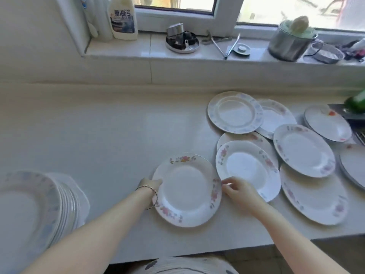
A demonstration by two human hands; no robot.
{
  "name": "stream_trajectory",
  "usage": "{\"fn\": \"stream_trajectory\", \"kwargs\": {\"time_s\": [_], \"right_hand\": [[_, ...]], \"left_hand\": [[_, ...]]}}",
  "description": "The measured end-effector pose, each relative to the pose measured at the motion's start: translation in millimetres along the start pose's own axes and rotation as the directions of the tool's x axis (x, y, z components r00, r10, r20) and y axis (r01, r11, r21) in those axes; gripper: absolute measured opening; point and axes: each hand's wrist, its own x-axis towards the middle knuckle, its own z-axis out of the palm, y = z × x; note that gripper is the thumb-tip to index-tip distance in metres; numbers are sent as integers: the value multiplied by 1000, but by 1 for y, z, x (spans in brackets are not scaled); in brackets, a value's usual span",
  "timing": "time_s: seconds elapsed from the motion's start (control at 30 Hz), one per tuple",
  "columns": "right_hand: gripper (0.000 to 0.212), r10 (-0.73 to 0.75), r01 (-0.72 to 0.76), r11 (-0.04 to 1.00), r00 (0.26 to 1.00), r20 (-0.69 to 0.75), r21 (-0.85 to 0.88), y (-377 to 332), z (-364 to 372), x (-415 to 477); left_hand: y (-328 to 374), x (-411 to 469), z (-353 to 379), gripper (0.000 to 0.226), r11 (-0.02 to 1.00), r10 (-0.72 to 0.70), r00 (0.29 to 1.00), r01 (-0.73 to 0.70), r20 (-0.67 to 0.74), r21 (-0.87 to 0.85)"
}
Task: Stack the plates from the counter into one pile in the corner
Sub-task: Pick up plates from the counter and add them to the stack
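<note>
A white plate with pink flowers on its rim lies near the counter's front edge. My left hand holds its left rim, fingers tucked under the edge. My right hand pinches its right rim, where it meets a second pink-flowered plate. Several more white plates lie spread and overlapping to the right, among them a blue-rimmed one at the back. A tall pile of plates stands at the front left.
The pale counter runs back to a tiled wall. On the windowsill stand a detergent bottle, a round metal dish, tongs and a steel pot. A green bottle sits at the far right.
</note>
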Motion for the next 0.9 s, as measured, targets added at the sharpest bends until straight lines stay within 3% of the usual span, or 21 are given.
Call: {"fn": "stream_trajectory", "kwargs": {"time_s": [0.13,0.2,0.27,0.37,0.43,0.5,0.67,0.8,0.9], "right_hand": [[22,152,-107,974,962,-225,198,37,-16,8],[31,292,-175,936,872,-393,307,49,-21,13],[45,493,-293,848,741,-456,441,57,-25,17],[58,769,-419,525,606,-203,741,65,-25,27],[47,769,-354,247,638,39,902,68,-23,33],[42,742,-288,133,663,98,948,66,-23,33],[41,678,-154,72,733,65,985,63,-15,30],[39,681,-50,248,719,-137,967,65,-5,29],[35,603,59,232,775,-191,971,58,-6,23]], "left_hand": [[5,-9,5,42,997,68,995,-65,-79,42],[6,-14,5,31,987,155,984,-151,-91,55],[8,-19,7,24,974,224,968,-221,-116,43],[9,-26,9,17,949,306,938,-313,-162,-23],[8,-29,6,17,930,354,911,-367,-213,-23],[8,-31,0,17,915,378,889,-402,-260,-44],[9,-33,-21,20,885,395,866,-449,-307,-127],[3,-31,-37,35,876,354,873,-436,-336,-209],[-1,-37,-49,35,872,334,871,-431,-361,-233]]}}
